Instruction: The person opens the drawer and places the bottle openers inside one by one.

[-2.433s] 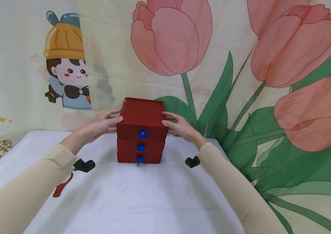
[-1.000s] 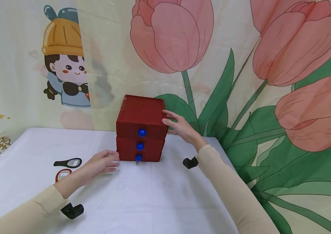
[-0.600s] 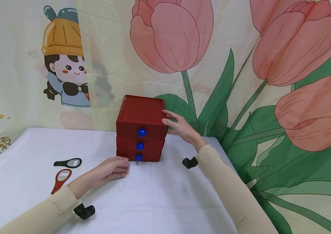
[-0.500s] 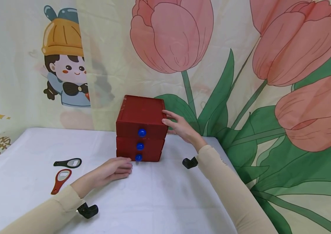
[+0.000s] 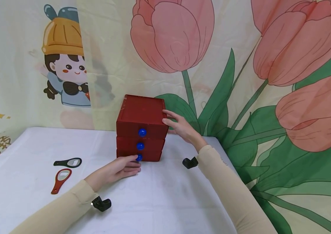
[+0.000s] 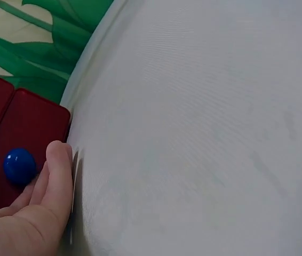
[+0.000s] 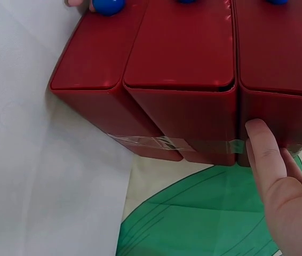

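Note:
A red three-drawer chest [image 5: 144, 110] with a round blue knob on each drawer stands toward the back of the table. My left hand [image 5: 118, 169] is at its lower front, fingertips right beside the bottom blue knob [image 5: 139, 157]. In the left wrist view that knob [image 6: 20, 166] shows between the thumb at the frame edge and the fairly straight fingers [image 6: 57, 170], with a gap to the thumb. My right hand [image 5: 184, 128] rests its extended fingers against the chest's upper right side; the right wrist view has a fingertip [image 7: 257, 128] on the top drawer section.
A black bottle opener [image 5: 62, 163] and a red bottle opener [image 5: 57, 187] lie on the white-covered table [image 5: 159, 201], left of the chest. Behind the table hangs a backdrop [image 5: 112, 48] with printed tulips. Clear tape [image 7: 140, 141] runs along the chest's side.
My left hand has left the chest's upper left side, come down to its front, and slid right to the bottom knob. The right hand stays against the chest. Both openers are now fully uncovered.

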The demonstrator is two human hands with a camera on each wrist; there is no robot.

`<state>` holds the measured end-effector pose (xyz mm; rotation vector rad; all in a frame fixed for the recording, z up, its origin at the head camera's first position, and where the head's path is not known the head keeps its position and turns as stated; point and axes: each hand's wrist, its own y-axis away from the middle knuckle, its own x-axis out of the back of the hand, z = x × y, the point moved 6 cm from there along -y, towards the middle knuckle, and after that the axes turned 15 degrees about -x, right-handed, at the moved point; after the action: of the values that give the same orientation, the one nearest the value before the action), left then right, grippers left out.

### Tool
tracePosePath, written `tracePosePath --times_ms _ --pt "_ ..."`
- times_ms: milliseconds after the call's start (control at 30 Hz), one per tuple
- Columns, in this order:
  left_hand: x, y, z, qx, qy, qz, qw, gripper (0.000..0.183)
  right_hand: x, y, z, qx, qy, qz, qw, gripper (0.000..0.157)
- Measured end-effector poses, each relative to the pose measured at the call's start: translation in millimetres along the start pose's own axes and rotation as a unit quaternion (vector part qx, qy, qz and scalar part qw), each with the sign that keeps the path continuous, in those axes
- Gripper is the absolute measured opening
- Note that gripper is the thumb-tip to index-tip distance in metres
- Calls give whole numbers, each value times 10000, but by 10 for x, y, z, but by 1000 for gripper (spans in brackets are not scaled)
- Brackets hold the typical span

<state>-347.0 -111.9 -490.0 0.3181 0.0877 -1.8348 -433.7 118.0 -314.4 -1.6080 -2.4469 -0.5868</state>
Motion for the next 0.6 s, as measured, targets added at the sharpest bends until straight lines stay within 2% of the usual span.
tracePosePath --times_ms 267,600 --pt "9 -75 -40 342 457 340 9978 59 0 7 -12 26 -20 -52 10000 63" --pt "12 -155 -100 622 984 326 9927 60 -18 16 -12 -15 -66 -58 10000 63"
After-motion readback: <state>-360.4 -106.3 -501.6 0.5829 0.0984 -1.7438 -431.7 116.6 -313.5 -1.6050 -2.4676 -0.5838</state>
